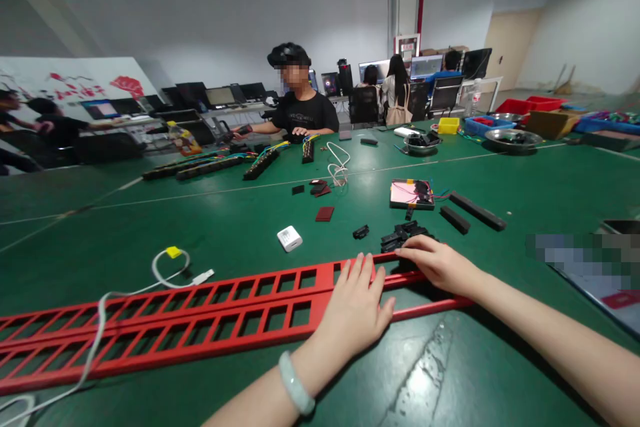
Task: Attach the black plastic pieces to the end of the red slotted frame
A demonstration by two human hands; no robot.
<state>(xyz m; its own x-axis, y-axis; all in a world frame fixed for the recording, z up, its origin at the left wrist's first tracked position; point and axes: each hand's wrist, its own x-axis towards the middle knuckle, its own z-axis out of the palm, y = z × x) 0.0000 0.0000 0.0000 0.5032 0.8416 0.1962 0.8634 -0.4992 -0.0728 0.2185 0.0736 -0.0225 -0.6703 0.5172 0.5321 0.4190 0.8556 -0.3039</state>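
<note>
A long red ladder-like frame [324, 276] with two rows of rectangular openings lies across the near part of the table. My left hand [356, 300], a pale bangle at its wrist, rests flat on the frame with its fingers spread. At the frame's right end, my right hand [440, 263] has its fingers bent together over the red rails. Whatever is between those fingertips is too hidden to make out. Just beyond them is a pile of small black plastic parts [400, 235], with one single black part [361, 232] to its left.
A white cable [103, 310] crosses the frame at left. Beyond the frame lie a white adapter [289, 238], dark red squares [325, 214], a wired pink-faced pack [407, 192] and black bars [477, 211]. A co-worker [303, 110] sits opposite. A tablet-like device [600, 280] is at right.
</note>
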